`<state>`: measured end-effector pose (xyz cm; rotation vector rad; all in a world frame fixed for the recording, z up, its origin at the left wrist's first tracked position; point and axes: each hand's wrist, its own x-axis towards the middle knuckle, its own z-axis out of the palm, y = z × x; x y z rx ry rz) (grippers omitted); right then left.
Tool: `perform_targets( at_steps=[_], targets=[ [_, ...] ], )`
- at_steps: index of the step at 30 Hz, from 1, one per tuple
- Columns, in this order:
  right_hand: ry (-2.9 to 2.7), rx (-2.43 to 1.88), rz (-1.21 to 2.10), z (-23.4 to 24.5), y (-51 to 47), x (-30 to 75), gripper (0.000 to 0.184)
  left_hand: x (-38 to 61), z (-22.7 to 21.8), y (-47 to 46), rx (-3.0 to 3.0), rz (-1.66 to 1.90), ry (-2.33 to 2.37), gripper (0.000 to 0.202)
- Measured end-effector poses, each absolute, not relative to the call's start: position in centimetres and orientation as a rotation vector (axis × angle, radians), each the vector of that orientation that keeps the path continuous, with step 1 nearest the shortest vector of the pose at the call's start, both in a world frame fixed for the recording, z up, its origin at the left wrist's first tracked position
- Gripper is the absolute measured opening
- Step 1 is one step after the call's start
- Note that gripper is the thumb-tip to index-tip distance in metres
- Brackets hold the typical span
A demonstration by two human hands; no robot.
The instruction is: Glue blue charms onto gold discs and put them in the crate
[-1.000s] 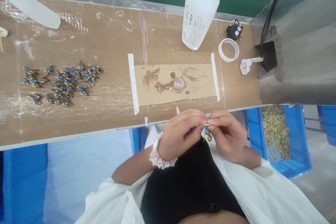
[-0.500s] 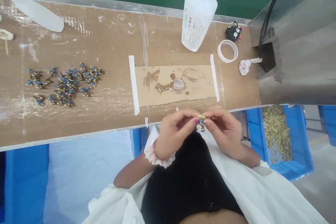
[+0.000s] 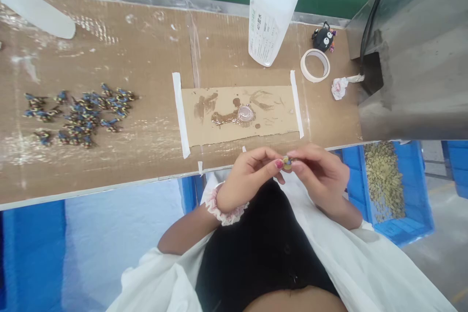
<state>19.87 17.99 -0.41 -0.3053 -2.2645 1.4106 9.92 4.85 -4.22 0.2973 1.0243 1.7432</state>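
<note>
My left hand (image 3: 252, 173) and my right hand (image 3: 320, 173) meet at the near edge of the bench, fingertips pinched together on one small blue and tan figure (image 3: 287, 162). Both hands are closed on it. Most of the figure is hidden by my fingers. Just beyond them lies a taped-down cardboard patch (image 3: 278, 112) with a brown glue puddle (image 3: 234, 117) in its middle. A wrist band of pale beads sits on my left wrist.
A pile of several small blue figures (image 3: 80, 114) lies at the left of the cardboard-covered bench (image 3: 146, 58). A white glue bottle (image 3: 272, 12), a tape roll (image 3: 315, 65), a black toy (image 3: 323, 39) and crumpled paper (image 3: 338, 87) stand at the back right. A blue bin (image 3: 383, 183) of tan parts sits below a metal chute (image 3: 413, 53).
My hands have risen slightly toward the bench edge and turned the small figure between the fingertips. The view has shifted a little.
</note>
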Motion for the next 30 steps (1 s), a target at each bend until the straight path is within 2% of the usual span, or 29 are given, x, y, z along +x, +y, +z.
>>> perform_targets(
  at_steps=[2, 5, 7, 13, 22, 30],
  targets=[
    [-2.108, -0.561, 1.682, -0.3, 17.8, 19.9, 0.006, 10.0, -4.2, 4.9, 0.297, 1.736, 1.011, 0.027],
    [-1.854, -0.768, 2.022, -0.1, 17.7, 19.8, 0.009, 10.1, -4.3, 4.9, 0.306, 1.736, 0.976, 0.028],
    [-1.754, -0.806, 2.137, 0.1, 17.7, 19.6, 0.008, 10.1, -4.5, 4.9, 0.31, 1.74, 0.957, 0.027],
    [-1.647, -0.786, 2.247, 0.6, 17.8, 19.0, 0.003, 10.3, -4.7, 4.8, 0.324, 1.74, 0.944, 0.025],
    [-1.621, -0.803, 2.302, 0.1, 18.0, 18.8, 0.011, 10.2, -4.4, 4.8, 0.297, 1.755, 0.935, 0.026],
    [-1.514, -0.796, 2.406, 0.1, 18.1, 18.4, 0.011, 10.2, -4.4, 4.6, 0.345, 1.776, 0.977, 0.027]
  ],
)
